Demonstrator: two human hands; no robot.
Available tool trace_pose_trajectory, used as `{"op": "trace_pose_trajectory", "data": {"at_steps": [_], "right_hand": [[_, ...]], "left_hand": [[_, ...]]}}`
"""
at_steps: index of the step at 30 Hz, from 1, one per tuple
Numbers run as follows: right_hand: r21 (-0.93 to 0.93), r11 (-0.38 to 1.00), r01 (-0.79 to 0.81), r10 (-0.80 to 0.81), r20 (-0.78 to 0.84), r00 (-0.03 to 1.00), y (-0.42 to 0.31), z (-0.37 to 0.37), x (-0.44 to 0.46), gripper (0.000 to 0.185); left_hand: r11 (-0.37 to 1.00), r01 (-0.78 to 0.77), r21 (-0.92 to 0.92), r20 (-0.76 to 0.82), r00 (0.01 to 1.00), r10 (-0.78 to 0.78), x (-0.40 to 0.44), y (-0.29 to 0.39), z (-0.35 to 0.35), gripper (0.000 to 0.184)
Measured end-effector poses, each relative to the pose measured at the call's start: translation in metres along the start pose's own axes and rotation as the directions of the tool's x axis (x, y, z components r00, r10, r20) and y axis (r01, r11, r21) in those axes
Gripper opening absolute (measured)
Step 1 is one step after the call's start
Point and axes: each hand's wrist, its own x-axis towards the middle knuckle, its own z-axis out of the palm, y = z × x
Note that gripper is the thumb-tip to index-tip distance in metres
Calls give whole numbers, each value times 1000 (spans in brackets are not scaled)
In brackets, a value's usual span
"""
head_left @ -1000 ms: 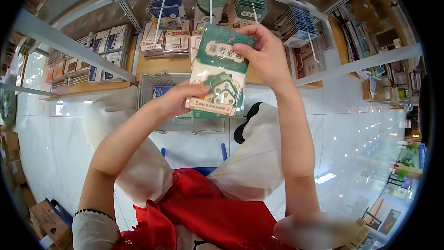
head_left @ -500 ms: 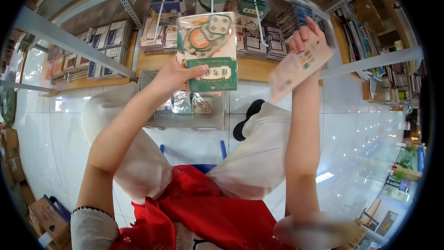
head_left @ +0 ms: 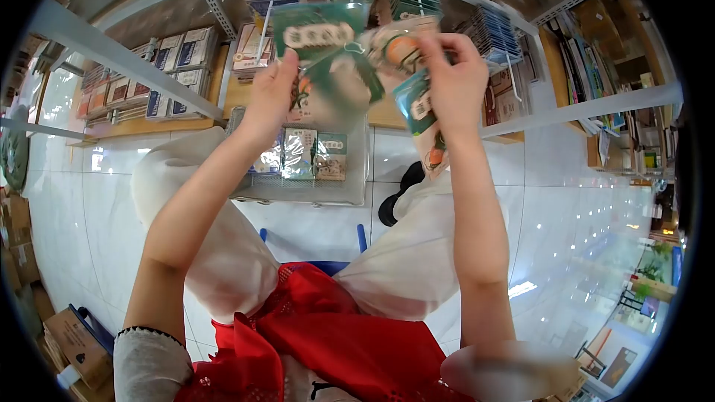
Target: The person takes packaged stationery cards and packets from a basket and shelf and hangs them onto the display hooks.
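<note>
My left hand is closed on a green and cream flat packet in clear wrap, thumb over its edge. My right hand grips flat packets, one cream with an orange picture, another with a blue-green top hanging below the fingers. Between the hands is a blurred green packet; I cannot tell which hand has it. Under them a wire basket stands on the floor with several shiny packets inside.
Ahead, a wooden shelf holds packets on metal hooks. White rails cross at left and right. Stacked boxed sets lie at left, books at right. A cardboard box is at lower left.
My right hand has swung inward to the left, and its packets now sit near the left hand's. The left hand's packet has tilted and shifted, and a blurred green packet appears between the hands.
</note>
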Motion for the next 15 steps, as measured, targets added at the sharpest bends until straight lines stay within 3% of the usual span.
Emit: {"op": "trace_pose_trajectory", "data": {"at_steps": [2,3,6,10,13,15], "right_hand": [[428,836,-342,378,3,926,3,-1,3,19],[597,691,-408,455,79,887,-6,-1,1,22],[619,617,-487,437,246,865,-6,14,-17,23],[593,538,-599,419,429,800,-18,40,-46,23],[552,555,-623,382,496,780,-12,58,-65,23],[235,830,-506,308,563,767,-8,57,-66,22]], "left_hand": [[953,10,-303,-108,993,-44,-6,16,11,40],[952,-10,-306,-84,996,-17,-3,13,7,41],[931,-85,-356,-148,988,33,-1,5,7,42],[938,-25,-346,-99,995,-10,2,-8,2,43],[848,-36,-529,-76,997,-6,-4,3,10,35],[924,-51,-380,-56,998,32,-7,6,7,33]]}}
